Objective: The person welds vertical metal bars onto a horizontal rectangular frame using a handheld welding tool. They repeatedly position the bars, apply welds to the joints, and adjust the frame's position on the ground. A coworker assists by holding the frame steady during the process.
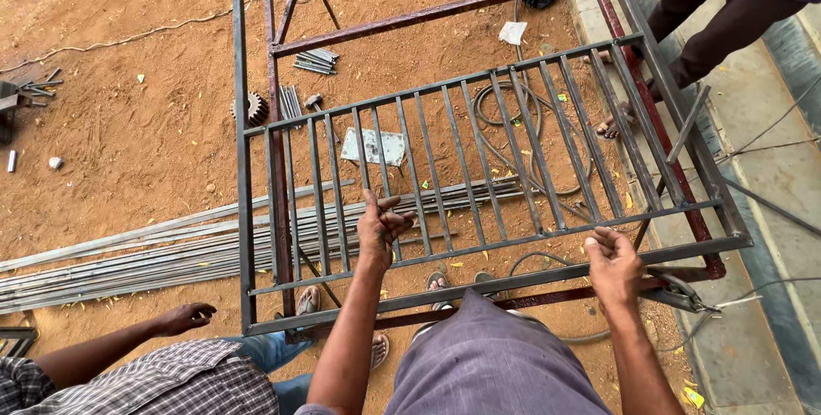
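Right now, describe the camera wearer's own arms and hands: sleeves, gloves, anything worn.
Both forearms are bare: no sleeve shows on either. The left hand and the right hand wear no gloves, and no ring, watch or band is visible. The fingers look smudged with dark grime. Below them the person wears a grey-purple garment.

Both arms outstretched forward, left hand [380, 228] fingers curled, right hand [612, 264] clenched.
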